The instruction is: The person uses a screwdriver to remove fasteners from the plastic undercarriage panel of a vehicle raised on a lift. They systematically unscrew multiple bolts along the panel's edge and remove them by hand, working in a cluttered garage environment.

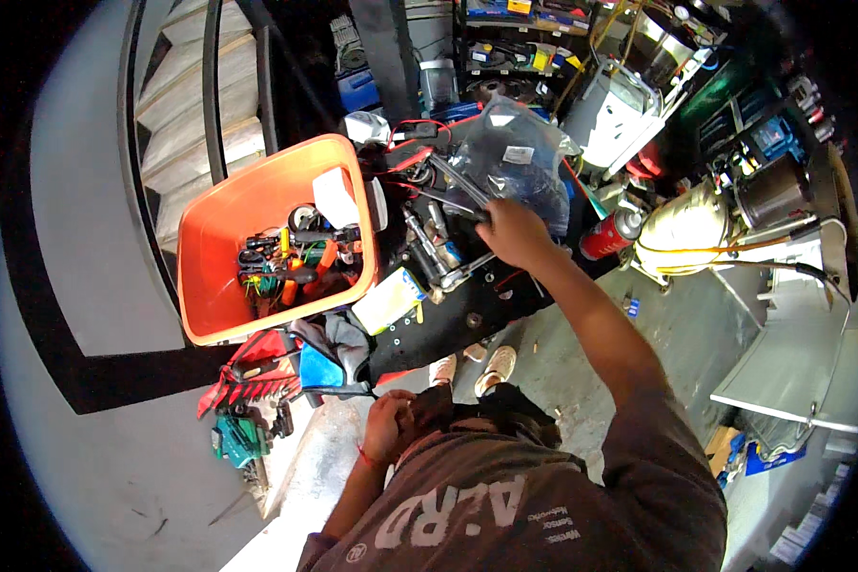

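Over the black workbench (467,329), my right hand (517,234) is closed around the dark handle of a screwdriver (453,205); its thin shaft points left. Beside it lies a grey metal bar (459,179), partly hidden by my fingers. Just left of that hand is a cluster of metal tools (431,250). My left hand (388,426) is at my waist with its fingers curled, close to dark cloth (431,408); what they hold, if anything, is hidden. A clear plastic bag (520,157) lies beyond the right hand.
An orange bin (200,276) of hand tools stands on the left, with a yellow and white packet (391,300) and grey-blue cloth (338,353) near it. A red spray can (608,236) stands right of the bench. A green power tool (241,439) is lower left. Shelves (520,71) rise behind.
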Tool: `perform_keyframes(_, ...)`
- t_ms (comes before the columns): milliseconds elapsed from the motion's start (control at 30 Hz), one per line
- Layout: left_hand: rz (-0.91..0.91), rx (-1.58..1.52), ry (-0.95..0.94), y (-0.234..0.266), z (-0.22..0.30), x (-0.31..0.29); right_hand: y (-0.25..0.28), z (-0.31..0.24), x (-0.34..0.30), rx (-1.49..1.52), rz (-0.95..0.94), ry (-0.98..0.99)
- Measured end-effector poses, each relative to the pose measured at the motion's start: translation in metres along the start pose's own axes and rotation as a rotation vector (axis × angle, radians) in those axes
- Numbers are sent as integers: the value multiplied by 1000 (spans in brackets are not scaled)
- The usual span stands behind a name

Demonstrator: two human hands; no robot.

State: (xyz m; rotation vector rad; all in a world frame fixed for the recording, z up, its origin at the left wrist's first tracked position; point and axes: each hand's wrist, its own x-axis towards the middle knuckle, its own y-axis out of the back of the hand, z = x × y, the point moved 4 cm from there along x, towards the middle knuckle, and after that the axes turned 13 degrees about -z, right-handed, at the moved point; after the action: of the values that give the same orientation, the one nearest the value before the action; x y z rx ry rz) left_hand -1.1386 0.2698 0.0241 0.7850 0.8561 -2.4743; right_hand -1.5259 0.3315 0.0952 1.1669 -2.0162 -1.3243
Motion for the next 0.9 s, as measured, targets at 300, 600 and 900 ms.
perform_keyframes(300, -219, 79, -490, -95, 152, 21, 12, -69, -156, 841, -100, 85)
perform_keyframes(600, -261, 133, -815, -127, 194, -12, 6, -99, -174, 1051, -123, 169)
perform_keyframes(900, -284, 216, -799, -127, 184, -7, -2, -117, -192, 784, 90, 113)
